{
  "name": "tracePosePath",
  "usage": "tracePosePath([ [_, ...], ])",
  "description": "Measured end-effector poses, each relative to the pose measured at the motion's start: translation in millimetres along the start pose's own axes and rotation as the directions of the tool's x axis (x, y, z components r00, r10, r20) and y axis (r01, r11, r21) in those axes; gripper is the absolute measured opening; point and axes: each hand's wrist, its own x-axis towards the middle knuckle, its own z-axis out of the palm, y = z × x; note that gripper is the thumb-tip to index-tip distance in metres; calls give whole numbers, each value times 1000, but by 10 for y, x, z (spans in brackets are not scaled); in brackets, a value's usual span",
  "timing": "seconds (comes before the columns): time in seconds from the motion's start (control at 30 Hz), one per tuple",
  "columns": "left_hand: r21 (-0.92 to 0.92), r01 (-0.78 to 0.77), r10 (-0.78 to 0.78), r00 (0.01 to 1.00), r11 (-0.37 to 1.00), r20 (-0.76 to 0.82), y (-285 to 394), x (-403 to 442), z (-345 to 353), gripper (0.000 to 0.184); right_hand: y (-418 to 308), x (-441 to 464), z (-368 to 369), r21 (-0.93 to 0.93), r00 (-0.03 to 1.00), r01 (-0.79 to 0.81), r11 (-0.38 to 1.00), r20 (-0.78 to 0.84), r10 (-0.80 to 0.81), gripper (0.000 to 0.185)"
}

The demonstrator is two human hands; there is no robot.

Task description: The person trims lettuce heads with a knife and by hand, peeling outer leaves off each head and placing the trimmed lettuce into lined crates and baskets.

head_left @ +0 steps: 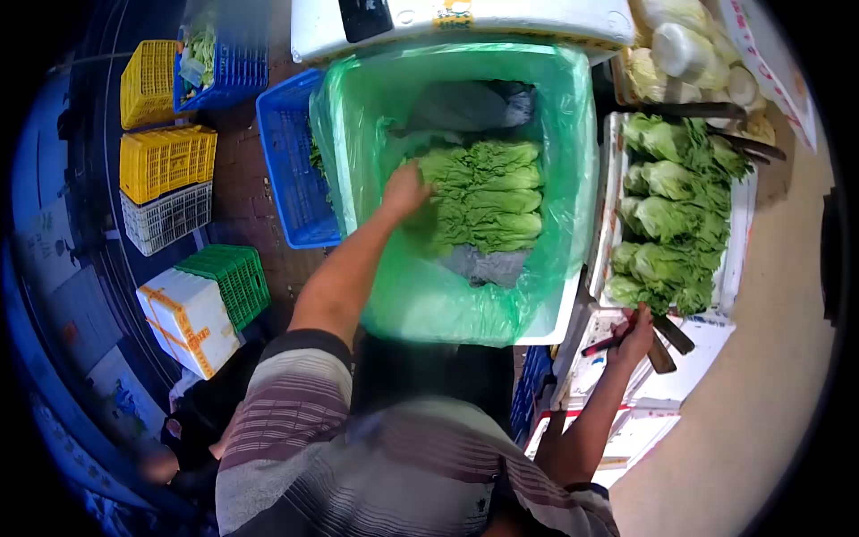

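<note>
Head view, left hand [407,190]: reaches into the lined box, against the left ends of the packed greens; its fingertips blur into the leaves, so I cannot tell how far open it is or whether it grips any.
Right hand [633,336]: at the near end of the right-hand tray, fingers curled round a slim red-and-dark object [598,346] that juts out leftward.
Packed greens [492,199]: leafy heads side by side in the middle of the lined box, between a grey bundle [456,109] on the far side and grey wrapping [488,266] on the near side.
Lined box [548,327]: white, in front of the person, with a green plastic liner [429,313] spread over its walls.
Right-hand tray [741,237]: white, holding a row of loose leafy heads [667,219], running near to far.
Dark strips [673,334]: two beside the right hand, past the tray's near end.
Far side: a white foam box [501,20] with a black phone [365,18] on top; pale cabbages [684,54] at far right.
Left side: a blue crate [291,170] just beside the lined box; yellow crates [170,166] farther left.
Near left: a green crate [228,277] touching a taped white box [183,318]; another person [201,434], partly in view.
</note>
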Motion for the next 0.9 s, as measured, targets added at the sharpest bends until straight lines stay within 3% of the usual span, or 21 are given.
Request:
tracePosePath([
  [0.1,127,47,-71,980,991,186,-90,291,-14,72,276,-287,-45,-51,985,29,998,173,-19,37],
  [0.2,241,20,-111,923,970,369,2,441,-60,79,463,-512,29,-84,959,-55,995,275,76,36],
  [0.37,329,-58,-131,842,943,524,56,511,-124,90,490,-862,314,-185,910,-76,980,388,144,35],
  [0.47,344,-28,-172,824,939,539,58,551,-137,97,527,-950,378,-235,866,-88,968,463,191,33],
  [0.57,402,-42,-167,867,915,470,71,545,-108,101,595,-1012,428,-231,838,-111,967,501,216,33],
  [0.87,277,137,-224,923,951,314,153,303,-158,123,731,-983,473,-288,779,-104,952,571,258,36],
  [0.9,288,159,-262,892,944,367,203,318,-193,123,731,-1003,497,-296,776,-106,949,572,265,36],
])
